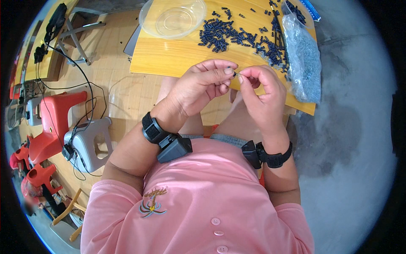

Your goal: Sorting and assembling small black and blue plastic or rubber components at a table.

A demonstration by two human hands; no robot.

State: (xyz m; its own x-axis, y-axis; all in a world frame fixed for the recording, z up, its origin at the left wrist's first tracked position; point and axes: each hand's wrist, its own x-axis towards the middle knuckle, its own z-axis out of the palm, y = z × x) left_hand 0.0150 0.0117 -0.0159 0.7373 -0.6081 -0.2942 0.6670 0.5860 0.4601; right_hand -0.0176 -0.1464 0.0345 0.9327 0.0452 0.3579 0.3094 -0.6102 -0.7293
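Over the near edge of the wooden table (169, 55), my two hands meet fingertip to fingertip. My left hand (196, 86) pinches a small black plastic part (234, 74) between thumb and index finger, its other fingers curled below. Thumb and index finger of my right hand (266, 93) are pinched close against the end of that part; whatever they grip is too small to make out. Beyond my hands lies a loose pile of small black plastic parts (215, 36), spreading rightward. A clear plastic bag (302, 59) of small pieces lies at the table's right side.
A clear round plastic tub (146, 19) sits at the table's far left. Another clear container with black parts (296, 12) stands at the far right. On the left are a red stool (53, 122), a grey stool (86, 144) and hanging black cables (91, 80). People sit farther off, lower left.
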